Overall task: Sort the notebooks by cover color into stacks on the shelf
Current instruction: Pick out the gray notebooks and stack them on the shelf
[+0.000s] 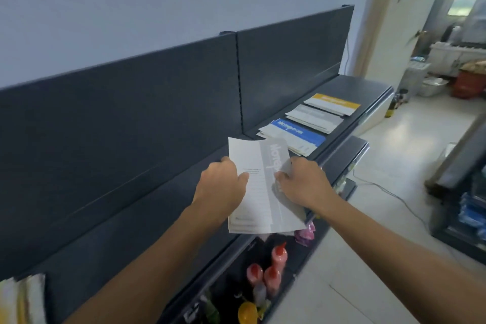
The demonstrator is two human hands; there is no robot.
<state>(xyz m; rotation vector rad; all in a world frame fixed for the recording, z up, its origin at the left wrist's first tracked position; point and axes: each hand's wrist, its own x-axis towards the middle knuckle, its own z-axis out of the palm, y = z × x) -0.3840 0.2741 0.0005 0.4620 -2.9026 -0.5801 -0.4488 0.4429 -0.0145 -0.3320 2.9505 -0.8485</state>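
A thin pile of grey-banded notebooks is in both my hands over the dark top shelf. My left hand grips the pile's left edge, thumb on the cover. My right hand pinches the right edge of the top grey notebook, whose far end curls upward. Further along the shelf lie three stacks side by side: a blue-banded stack, a grey-banded stack and a yellow-banded stack.
A lower shelf holds red-capped sauce bottles, a pink packet and a yellow item. Blurred yellow-white packets sit at the bottom left. A cable runs across the pale floor; a doorway opens at the right.
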